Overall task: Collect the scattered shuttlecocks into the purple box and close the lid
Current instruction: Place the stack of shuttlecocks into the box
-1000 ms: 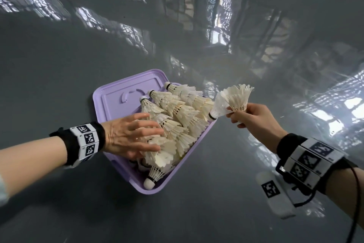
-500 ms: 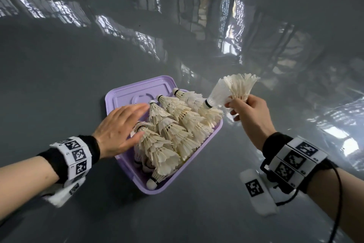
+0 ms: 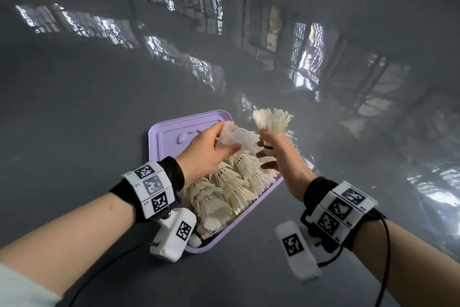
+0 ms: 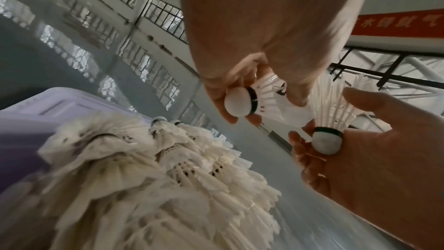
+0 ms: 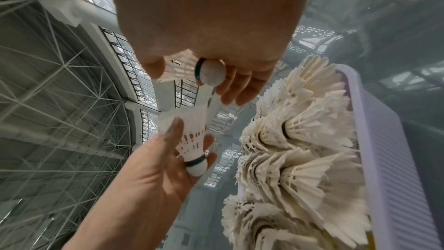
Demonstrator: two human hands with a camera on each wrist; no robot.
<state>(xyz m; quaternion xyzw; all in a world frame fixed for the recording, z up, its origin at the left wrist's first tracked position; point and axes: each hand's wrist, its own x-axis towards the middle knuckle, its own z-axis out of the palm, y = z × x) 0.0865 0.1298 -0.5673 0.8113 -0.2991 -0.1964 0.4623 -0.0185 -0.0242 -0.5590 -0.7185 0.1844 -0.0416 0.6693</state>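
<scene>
The purple box (image 3: 211, 248) lies on the floor, its lid (image 3: 171, 140) open flat behind it. A heap of white shuttlecocks (image 3: 224, 192) fills the box. Above the far end of the heap, my left hand (image 3: 227, 138) pinches one shuttlecock (image 3: 239, 137) by its feathers, cork (image 4: 240, 104) pointing back at my wrist. Right beside it, my right hand (image 3: 266, 153) grips a second shuttlecock (image 3: 272, 120) near its cork (image 4: 326, 143), feathers pointing up. The two hands almost touch. In the right wrist view, the box wall (image 5: 384, 159) stands at the right.
Glossy grey floor (image 3: 99, 107) surrounds the box and mirrors windows and roof trusses. Camera cables (image 3: 104, 269) hang from both wrists. A red banner (image 4: 396, 24) hangs on the hall wall.
My left hand has lifted off the heap and taken one shuttlecock from the pair in my right hand. My right hand has moved left over the box.
</scene>
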